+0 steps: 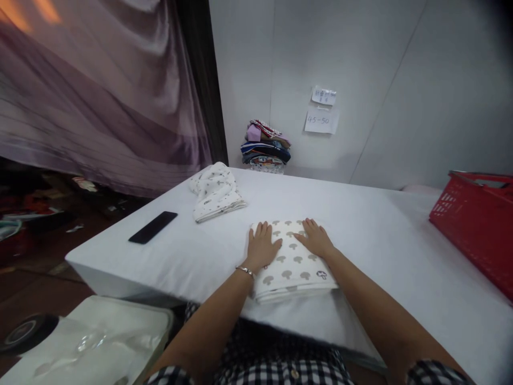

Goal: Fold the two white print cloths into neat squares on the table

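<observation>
A folded white cloth with grey mushroom prints (292, 260) lies at the near edge of the table, its layered edge facing me. My left hand (262, 247) rests flat on its left side, fingers stretched out and pointing away from me. On the far right part of the same cloth lies my right hand (316, 239), also flat, with the thumb spread toward the middle. Neither hand grips anything. Farther back on the left sits a second white cloth with small dark prints (218, 191), folded at its near end and rumpled at the far end.
The white-covered table (368, 230) reaches back to a grey wall. A black phone-like slab (153, 227) lies at left. Stacked folded clothes (265, 147) stand by the wall. A red plastic basket (476, 230) occupies the right side. Below left is a white plastic lid or bin (108, 315).
</observation>
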`<move>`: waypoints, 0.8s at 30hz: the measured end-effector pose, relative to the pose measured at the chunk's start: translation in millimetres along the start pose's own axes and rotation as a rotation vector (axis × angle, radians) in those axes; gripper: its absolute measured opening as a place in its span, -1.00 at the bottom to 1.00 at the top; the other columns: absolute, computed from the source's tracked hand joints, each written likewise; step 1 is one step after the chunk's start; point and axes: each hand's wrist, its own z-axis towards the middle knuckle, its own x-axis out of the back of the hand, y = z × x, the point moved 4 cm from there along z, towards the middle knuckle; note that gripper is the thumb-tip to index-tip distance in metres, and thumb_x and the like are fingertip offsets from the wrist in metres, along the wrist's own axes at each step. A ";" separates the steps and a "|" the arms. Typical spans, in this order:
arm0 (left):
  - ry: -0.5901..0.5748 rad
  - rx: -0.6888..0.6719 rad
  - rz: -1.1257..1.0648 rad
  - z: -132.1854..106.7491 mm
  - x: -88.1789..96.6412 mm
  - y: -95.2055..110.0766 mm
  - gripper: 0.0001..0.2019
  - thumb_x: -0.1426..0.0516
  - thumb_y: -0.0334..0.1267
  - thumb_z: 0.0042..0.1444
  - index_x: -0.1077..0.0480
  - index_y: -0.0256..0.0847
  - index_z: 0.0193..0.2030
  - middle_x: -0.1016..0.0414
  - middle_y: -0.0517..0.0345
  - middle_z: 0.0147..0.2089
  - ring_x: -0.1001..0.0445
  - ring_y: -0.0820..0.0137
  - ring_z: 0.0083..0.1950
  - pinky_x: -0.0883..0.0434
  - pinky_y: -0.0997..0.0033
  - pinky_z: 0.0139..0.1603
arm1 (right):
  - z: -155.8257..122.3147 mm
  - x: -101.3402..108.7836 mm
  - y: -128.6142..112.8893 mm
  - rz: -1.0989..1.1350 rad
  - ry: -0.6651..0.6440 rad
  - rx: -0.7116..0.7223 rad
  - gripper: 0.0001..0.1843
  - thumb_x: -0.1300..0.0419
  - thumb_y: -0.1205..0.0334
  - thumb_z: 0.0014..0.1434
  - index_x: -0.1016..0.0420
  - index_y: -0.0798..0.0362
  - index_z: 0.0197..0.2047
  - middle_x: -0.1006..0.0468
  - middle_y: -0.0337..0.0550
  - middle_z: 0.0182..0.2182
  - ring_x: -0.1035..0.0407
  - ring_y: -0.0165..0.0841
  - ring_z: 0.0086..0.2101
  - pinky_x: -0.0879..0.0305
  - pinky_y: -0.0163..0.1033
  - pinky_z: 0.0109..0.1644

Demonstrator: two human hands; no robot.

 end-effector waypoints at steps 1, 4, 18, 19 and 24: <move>0.003 -0.002 -0.001 -0.6 -0.4 0.0 -0.36 0.14 0.08 0.16 -0.05 -0.25 0.30 0.12 -0.03 0.39 0.25 0.17 0.40 0.29 -0.01 0.33 | 0.5 -2.0 1.6 0.008 0.006 0.005 -0.15 0.21 -0.30 0.17 0.06 0.12 0.33 0.15 0.00 0.32 0.32 -0.19 0.29 0.27 0.04 0.28; 0.020 0.011 -0.029 -1.8 4.8 1.2 -0.39 0.10 0.06 0.16 -0.09 -0.23 0.27 0.07 -0.01 0.38 0.20 0.18 0.39 0.26 0.01 0.33 | 3.6 -2.6 2.0 0.049 0.004 0.013 -0.16 0.17 -0.28 0.16 0.05 0.12 0.32 0.14 0.01 0.32 0.31 -0.18 0.29 0.25 0.05 0.28; 0.006 0.462 -0.532 -23.2 25.4 -53.6 -0.41 -0.07 -0.03 0.07 -0.13 -0.29 0.20 -0.36 -0.14 0.13 -0.37 0.16 0.10 -0.28 0.26 0.06 | -51.5 13.0 56.6 0.557 0.149 -0.334 -0.15 -0.16 -0.15 -0.01 -0.11 0.07 0.28 -0.44 0.06 0.00 -0.39 -0.11 -0.08 -0.26 -0.05 0.00; -0.020 0.483 -0.546 -23.2 24.5 -54.7 -0.38 -0.09 -0.01 0.06 -0.14 -0.30 0.19 -0.37 -0.16 0.12 -0.38 0.14 0.08 -0.28 0.26 0.05 | -54.7 14.0 57.8 0.555 0.151 -0.359 -0.14 -0.17 -0.15 -0.02 -0.11 0.07 0.28 -0.48 0.05 -0.07 -0.42 -0.13 -0.14 -0.28 -0.06 -0.04; -0.041 0.460 -0.609 -15.0 26.9 -49.0 -0.41 -0.16 -0.02 -0.02 -0.23 -0.29 0.12 -0.38 -0.15 0.11 -0.40 0.14 0.06 -0.31 0.27 0.00 | -61.0 17.4 55.2 0.814 0.118 -0.427 -0.09 -0.24 -0.11 -0.05 -0.07 0.10 0.29 -0.54 0.04 -0.25 -0.47 -0.19 -0.35 -0.38 -0.14 -0.28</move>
